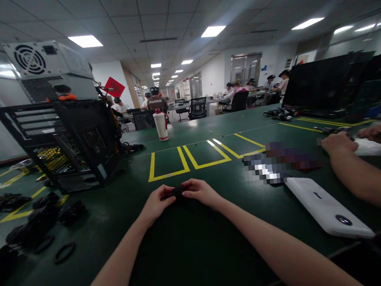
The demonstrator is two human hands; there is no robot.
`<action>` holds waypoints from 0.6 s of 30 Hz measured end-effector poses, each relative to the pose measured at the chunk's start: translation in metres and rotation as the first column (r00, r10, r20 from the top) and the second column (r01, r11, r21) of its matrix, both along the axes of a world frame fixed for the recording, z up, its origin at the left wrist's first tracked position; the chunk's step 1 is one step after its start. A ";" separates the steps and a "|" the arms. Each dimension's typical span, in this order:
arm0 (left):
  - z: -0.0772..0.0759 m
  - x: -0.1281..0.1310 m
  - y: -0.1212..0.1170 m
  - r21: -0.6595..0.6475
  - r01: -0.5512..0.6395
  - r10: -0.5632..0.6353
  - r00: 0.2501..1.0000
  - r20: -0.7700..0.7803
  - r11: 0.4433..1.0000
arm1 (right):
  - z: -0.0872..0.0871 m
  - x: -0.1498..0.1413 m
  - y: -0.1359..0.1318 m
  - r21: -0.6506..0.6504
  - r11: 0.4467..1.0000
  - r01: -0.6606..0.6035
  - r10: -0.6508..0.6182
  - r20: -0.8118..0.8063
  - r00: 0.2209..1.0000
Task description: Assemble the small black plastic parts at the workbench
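Note:
A small black object (177,192) is pinched between my two hands just above the green table; it is too dark and small to tell its kind. My left hand (156,204) grips its left side with thumb and fingers. On the right side, my right hand (201,193) closes on the same piece with its fingertips. Yellow tape outlines (209,164) lie on the table beyond my hands. A black ring (65,252) rests at the left, beside several dark bundles that look like coiled cables (72,213).
At the left stands an open black computer case (76,145) with power supplies (49,62) on top. A white bottle (161,125) stands farther back. A white oblong device (329,206) lies to my right, near another person's hands (341,146). Dark monitors (326,85) stand behind them.

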State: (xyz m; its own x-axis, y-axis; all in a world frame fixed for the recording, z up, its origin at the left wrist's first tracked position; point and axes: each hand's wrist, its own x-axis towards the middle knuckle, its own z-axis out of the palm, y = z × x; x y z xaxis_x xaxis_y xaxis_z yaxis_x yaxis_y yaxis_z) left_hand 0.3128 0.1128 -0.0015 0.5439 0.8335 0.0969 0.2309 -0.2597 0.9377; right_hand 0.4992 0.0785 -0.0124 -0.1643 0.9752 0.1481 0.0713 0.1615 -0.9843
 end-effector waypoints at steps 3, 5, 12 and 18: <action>-0.002 0.000 0.001 0.025 -0.015 0.016 0.999 -0.034 1.000 | 0.001 0.001 0.000 0.007 0.999 -0.036 0.036 -0.036 0.999; -0.004 -0.001 0.002 0.040 -0.018 0.021 0.998 -0.060 0.999 | 0.001 0.001 0.000 -0.002 0.998 -0.061 0.061 -0.059 0.996; -0.006 -0.002 0.004 0.066 0.002 0.005 0.994 -0.107 0.998 | 0.004 0.000 -0.001 -0.079 0.997 0.024 -0.025 -0.002 1.000; -0.008 -0.001 0.005 0.082 0.043 -0.035 0.995 -0.097 0.996 | 0.009 -0.001 -0.003 -0.019 0.999 -0.033 0.033 0.008 0.999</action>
